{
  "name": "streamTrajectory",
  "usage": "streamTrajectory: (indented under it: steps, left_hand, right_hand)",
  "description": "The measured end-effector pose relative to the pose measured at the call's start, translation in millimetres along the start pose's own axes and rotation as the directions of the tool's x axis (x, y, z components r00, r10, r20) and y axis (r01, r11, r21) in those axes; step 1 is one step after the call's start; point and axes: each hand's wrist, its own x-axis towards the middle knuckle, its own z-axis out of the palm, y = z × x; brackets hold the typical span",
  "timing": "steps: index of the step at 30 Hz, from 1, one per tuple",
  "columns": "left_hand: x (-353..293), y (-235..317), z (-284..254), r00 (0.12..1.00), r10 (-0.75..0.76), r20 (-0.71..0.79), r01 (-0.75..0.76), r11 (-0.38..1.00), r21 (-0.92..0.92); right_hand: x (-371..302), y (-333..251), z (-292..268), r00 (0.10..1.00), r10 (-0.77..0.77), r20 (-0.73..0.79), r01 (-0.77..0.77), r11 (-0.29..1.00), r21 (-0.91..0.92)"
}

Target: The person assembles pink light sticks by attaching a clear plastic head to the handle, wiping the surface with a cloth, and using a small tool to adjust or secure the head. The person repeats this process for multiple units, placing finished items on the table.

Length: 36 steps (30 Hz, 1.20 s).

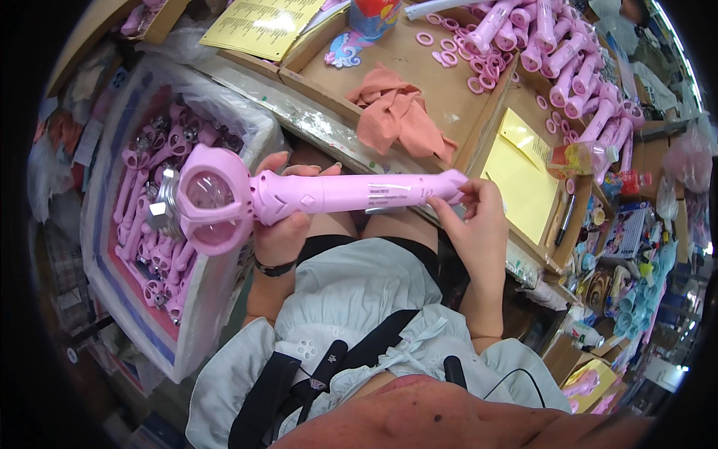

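Note:
A pink toy wand (329, 194) with a round head and a clear dome lies level across my lap, its head to the left. My left hand (278, 241) is closed round the handle just below the head, thumb on the near side and fingers behind. At the other end, my right hand (480, 228) pinches the handle's tip between thumb and fingers. A printed label shows on the handle. Beyond the wand, a crumpled salmon-coloured cloth (393, 112) lies on a cardboard tray (314, 86).
On the left stands a plastic-lined bin (206, 299) with many pink wands. Loose pink rings (486, 67) and a pile of pink handles (576, 60) lie at the back right. Yellow sheets (516, 191), a black pen (565, 219) and a clear bottle (583, 159) are to the right.

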Motion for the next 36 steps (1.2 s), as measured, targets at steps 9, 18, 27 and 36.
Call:
streamTrajectory:
  steps: [9,18,27,36]
  left_hand:
    - [58,5,9,0.989,-0.147,-0.021,0.143,0.979,-0.148]
    - [55,-67,31,0.969,0.238,-0.063,-0.143,0.753,0.643]
    - [62,-74,33,0.908,-0.36,0.214,0.416,0.71,-0.569]
    - [43,-74,25,0.967,-0.242,0.078,0.226,0.959,0.17]
  right_hand:
    - [-4,14,34,0.779,-0.311,0.544,0.044,0.893,0.447]
    - [-26,-12,80,0.982,-0.145,0.118,0.102,0.945,0.311]
    - [-42,-18,65,0.873,-0.156,0.462,-0.172,0.787,0.592]
    - [-34,-14,64,0.956,-0.131,0.262,-0.004,0.889,0.458]
